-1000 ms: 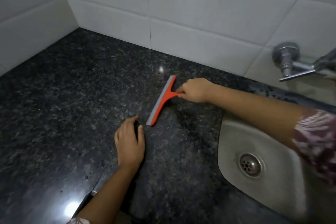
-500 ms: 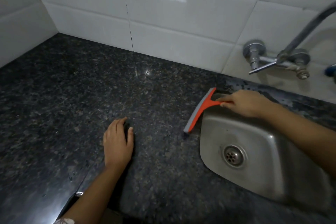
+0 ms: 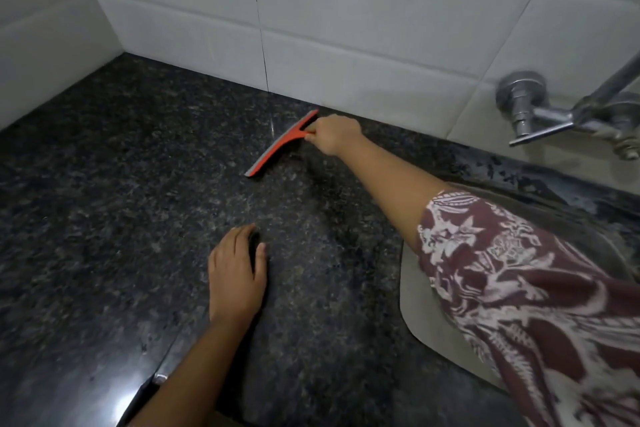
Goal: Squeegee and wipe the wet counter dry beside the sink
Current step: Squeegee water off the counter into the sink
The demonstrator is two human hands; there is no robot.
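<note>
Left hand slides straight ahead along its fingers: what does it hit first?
Left hand: only bare counter ahead at first, then probably the near end of the squeegee, gripped by the right hand. Depth unclear.

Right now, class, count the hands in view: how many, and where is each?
2. The left hand rests on the granite counter near its front; the right hand grips the orange squeegee close to the tiled wall.

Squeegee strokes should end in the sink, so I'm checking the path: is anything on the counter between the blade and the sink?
Nothing visible lies on the granite counter between the squeegee, gripped by the right hand, and the sink. The left hand rests flat nearer the front edge, off that line.
</note>
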